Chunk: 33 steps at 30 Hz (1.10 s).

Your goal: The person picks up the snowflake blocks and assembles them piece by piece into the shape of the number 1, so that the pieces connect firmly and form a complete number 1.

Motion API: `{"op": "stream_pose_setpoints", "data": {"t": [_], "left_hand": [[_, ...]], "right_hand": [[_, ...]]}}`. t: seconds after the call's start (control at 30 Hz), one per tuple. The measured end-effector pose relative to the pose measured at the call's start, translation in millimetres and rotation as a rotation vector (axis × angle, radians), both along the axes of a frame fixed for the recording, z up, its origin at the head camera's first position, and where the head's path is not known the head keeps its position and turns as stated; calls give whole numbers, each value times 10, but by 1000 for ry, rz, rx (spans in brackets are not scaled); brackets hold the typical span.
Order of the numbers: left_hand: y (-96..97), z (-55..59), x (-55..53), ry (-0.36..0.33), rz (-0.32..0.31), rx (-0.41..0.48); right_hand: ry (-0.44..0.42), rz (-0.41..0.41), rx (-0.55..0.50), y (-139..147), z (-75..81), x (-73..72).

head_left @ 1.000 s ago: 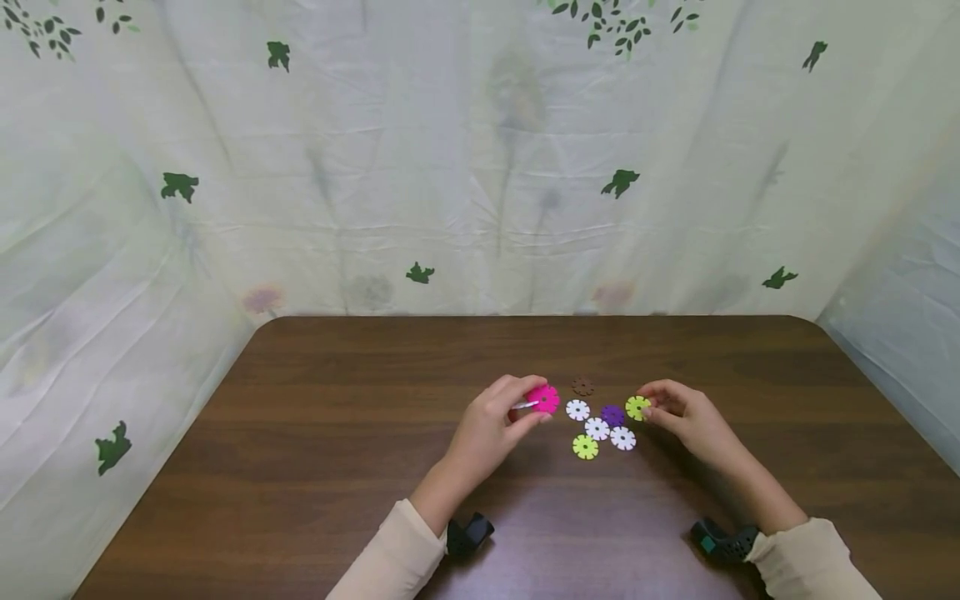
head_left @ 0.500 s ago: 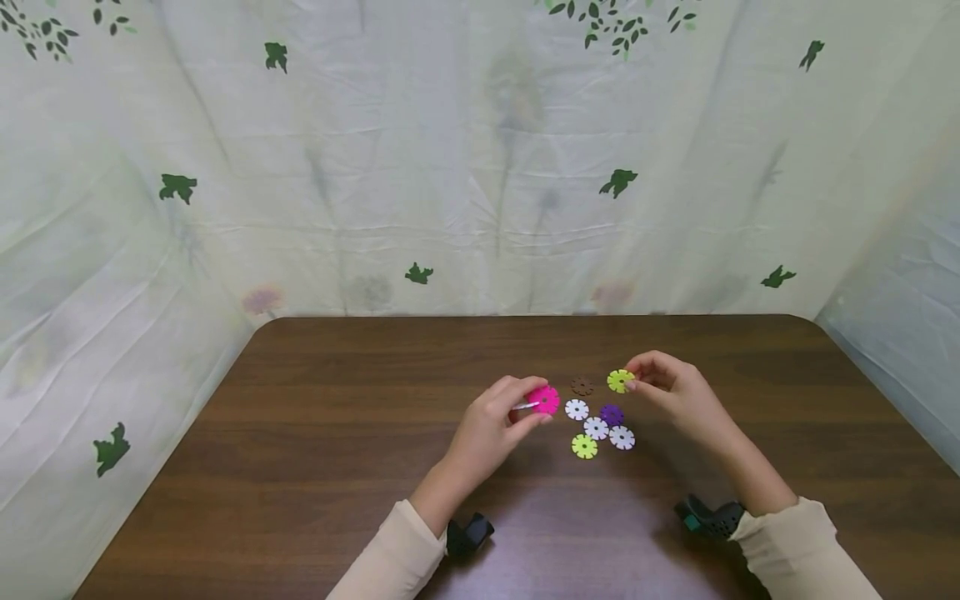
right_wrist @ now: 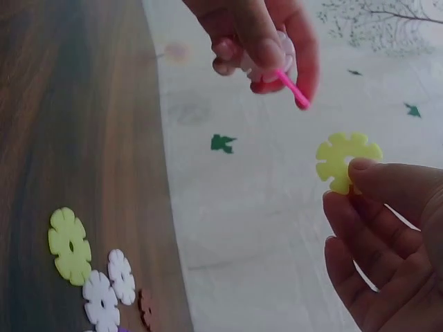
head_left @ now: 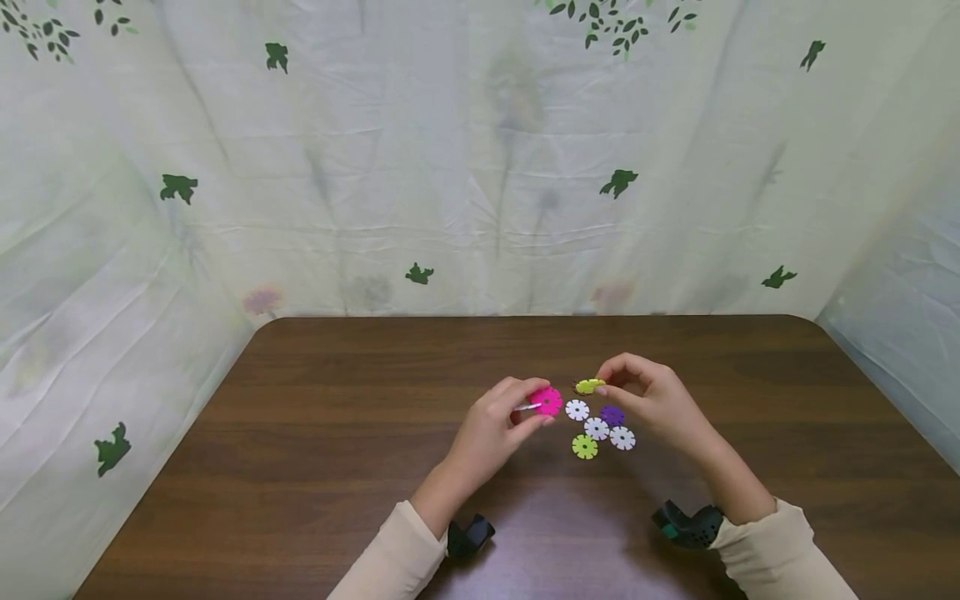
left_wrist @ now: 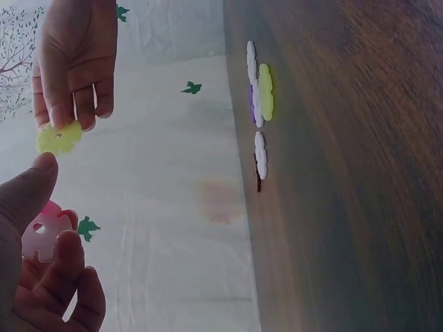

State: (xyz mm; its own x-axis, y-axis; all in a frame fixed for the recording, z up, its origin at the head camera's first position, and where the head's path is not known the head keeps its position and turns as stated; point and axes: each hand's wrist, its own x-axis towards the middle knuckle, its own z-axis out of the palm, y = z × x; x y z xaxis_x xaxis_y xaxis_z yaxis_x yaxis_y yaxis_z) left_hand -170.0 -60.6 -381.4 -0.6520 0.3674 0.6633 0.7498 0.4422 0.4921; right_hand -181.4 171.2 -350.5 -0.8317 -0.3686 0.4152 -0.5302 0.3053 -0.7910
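In the head view my left hand [head_left: 487,421] pinches a pink notched building disc [head_left: 548,402] with a white disc [left_wrist: 43,238] slotted crosswise into it. Right of it, my right hand [head_left: 663,404] pinches a yellow-green notched disc [head_left: 588,387] between thumb and fingers, now seen nearly edge-on. The two held pieces are apart, raised above the table. Below them lie three white discs, among them one at the left [head_left: 577,410], a purple disc [head_left: 612,415] and another yellow-green disc [head_left: 585,447]. The yellow-green disc in hand mostly hides a brown disc [right_wrist: 146,309].
The brown wooden table [head_left: 300,467] reaches back to a pale curtain [head_left: 450,167] printed with green birds and leaves. Each wrist wears a black camera, the left one [head_left: 470,536] and the right one [head_left: 686,525].
My right hand has carried the yellow-green disc left, and back at first, toward the pink one, turning it from face-on to nearly edge-on. The left hand has hardly moved.
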Motion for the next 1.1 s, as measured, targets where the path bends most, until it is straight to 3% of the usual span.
{"op": "stream_pose_setpoints", "data": {"t": [0.5, 0.83, 1.1], "left_hand": [[10, 16, 18, 30, 14, -36], [28, 19, 29, 26, -46, -162], [27, 9, 42, 42, -59, -168]], "right_hand": [[139, 56, -8, -240, 175, 227], [173, 67, -62, -166, -114, 68], [238, 81, -133, -186, -165, 50]]}}
